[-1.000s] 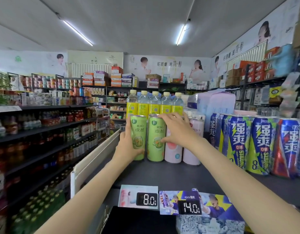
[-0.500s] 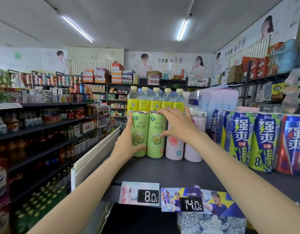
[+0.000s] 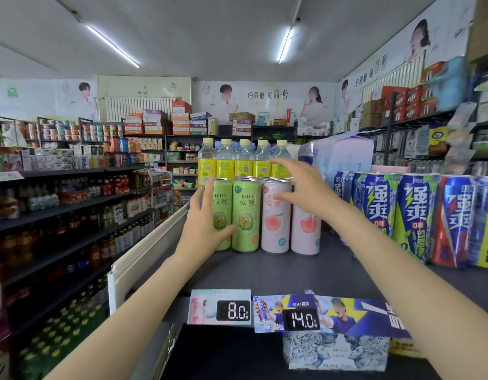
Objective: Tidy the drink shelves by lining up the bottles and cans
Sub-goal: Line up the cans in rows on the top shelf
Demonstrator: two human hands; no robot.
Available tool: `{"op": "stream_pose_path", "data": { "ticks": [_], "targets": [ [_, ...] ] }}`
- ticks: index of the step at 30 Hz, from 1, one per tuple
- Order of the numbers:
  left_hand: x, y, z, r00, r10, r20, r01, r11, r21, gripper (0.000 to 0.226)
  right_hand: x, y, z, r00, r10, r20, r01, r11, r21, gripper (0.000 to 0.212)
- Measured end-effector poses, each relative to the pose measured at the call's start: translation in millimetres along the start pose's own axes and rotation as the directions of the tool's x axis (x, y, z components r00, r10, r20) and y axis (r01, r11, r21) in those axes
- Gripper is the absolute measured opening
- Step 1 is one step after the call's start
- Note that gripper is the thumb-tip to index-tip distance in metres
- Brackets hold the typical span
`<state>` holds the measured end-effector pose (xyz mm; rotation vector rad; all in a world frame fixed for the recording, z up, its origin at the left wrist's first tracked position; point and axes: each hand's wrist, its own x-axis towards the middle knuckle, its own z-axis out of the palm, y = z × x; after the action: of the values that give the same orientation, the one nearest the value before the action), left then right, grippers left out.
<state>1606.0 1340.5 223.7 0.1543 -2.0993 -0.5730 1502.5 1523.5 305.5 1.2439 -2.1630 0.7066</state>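
My left hand [image 3: 203, 223] lies flat against the left side of the leftmost green can [image 3: 222, 212], fingers straight and apart, thumb reaching across its lower front; I press it there as a stop, so the row cannot wander toward the shelf's open left end. My right hand [image 3: 300, 187] is spread wide in front of the pink cans [image 3: 275, 215], fingers apart and gripping nothing; whether the fingertips touch the can tops I cannot tell. I judge it is placed to square that end of the row.

The four slim cans, two green and two pink, stand upright in a tight line on the dark shelf [image 3: 264, 270], sides touching, faces forward. Just behind them stands a row of yellow-labelled bottles [image 3: 244, 160], caps level. To the right, apart from the pink cans, the blue cans [image 3: 380, 209] crowd together along the shelf. Near me, on the shelf's front edge, sit the price tags [image 3: 233, 310], reading 8.0 and 14.0.
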Motion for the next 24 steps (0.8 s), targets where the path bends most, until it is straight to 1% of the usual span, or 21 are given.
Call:
{"op": "stream_pose_path", "data": {
  "ticks": [2, 3, 6, 8, 10, 11, 13, 15, 16, 18, 20, 22, 24],
  "targets": [
    [0.1, 8.4, 0.6, 0.994, 0.104, -0.043, -0.095, 0.980, 0.175, 0.101, -12.7, 11.7, -12.4, 0.998, 0.044, -0.053, -0.040, 0.996, 0.084, 0.072],
    [0.7, 11.3, 2.6, 0.990, 0.132, -0.050, -0.115, 0.961, 0.251, 0.098, -20.6, 15.2, -15.4, 0.994, 0.079, -0.071, -0.071, 0.991, 0.113, 0.073],
    [4.0, 25.3, 11.6, 0.989, 0.143, -0.034, -0.121, 0.923, 0.365, 0.096, -43.4, 24.8, -8.4, 0.965, 0.245, -0.098, -0.224, 0.957, 0.186, 0.077],
    [9.3, 38.7, 19.1, 0.982, 0.186, -0.010, -0.166, 0.894, 0.415, 0.094, -53.2, 34.2, 5.5, 0.932, 0.356, -0.061, -0.331, 0.908, 0.256, 0.074],
    [17.9, 51.6, 26.8, 0.976, 0.215, 0.040, -0.209, 0.859, 0.468, 0.085, -58.1, 43.8, 17.3, 0.881, 0.472, -0.011, -0.431, 0.814, 0.389, 0.071],
    [23.0, 57.5, 29.6, 0.973, 0.223, 0.066, -0.226, 0.840, 0.493, 0.077, -59.4, 46.8, 21.4, 0.861, 0.509, 0.012, -0.463, 0.773, 0.434, 0.070],
    [33.3, 67.3, 33.1, 0.967, 0.231, 0.108, -0.253, 0.814, 0.522, 0.061, -59.4, 51.3, 27.2, 0.854, 0.517, 0.055, -0.485, 0.754, 0.443, 0.071],
    [43.2, 73.5, 33.2, 0.961, 0.219, 0.171, -0.277, 0.815, 0.509, 0.052, -58.4, 52.8, 28.8, 0.865, 0.487, 0.119, -0.486, 0.757, 0.437, 0.069],
    [47.7, 74.8, 32.7, 0.956, 0.209, 0.208, -0.286, 0.829, 0.481, 0.049, -58.7, 54.0, 28.9, 0.864, 0.476, 0.161, -0.493, 0.739, 0.459, 0.068],
    [56.2, 76.6, 29.6, 0.947, 0.185, 0.261, -0.280, 0.873, 0.399, 0.043, -59.5, 58.6, 28.6, 0.846, 0.480, 0.232, -0.525, 0.675, 0.518, 0.062],
    [63.6, 78.5, 22.0, 0.942, 0.170, 0.290, -0.254, 0.926, 0.279, 0.036, -60.0, 60.1, 30.1, 0.831, 0.502, 0.240, -0.547, 0.658, 0.517, 0.059],
    [70.2, 80.5, 13.6, 0.936, 0.154, 0.316, -0.217, 0.960, 0.174, 0.031, -59.3, 59.2, 34.4, 0.820, 0.540, 0.188, -0.564, 0.710, 0.423, 0.064],
    [72.9, 82.4, 9.5, 0.931, 0.143, 0.335, -0.204, 0.967, 0.154, 0.031, -58.0, 53.8, 35.7, 0.817, 0.559, 0.144, -0.576, 0.774, 0.265, 0.075]
  ]
}}
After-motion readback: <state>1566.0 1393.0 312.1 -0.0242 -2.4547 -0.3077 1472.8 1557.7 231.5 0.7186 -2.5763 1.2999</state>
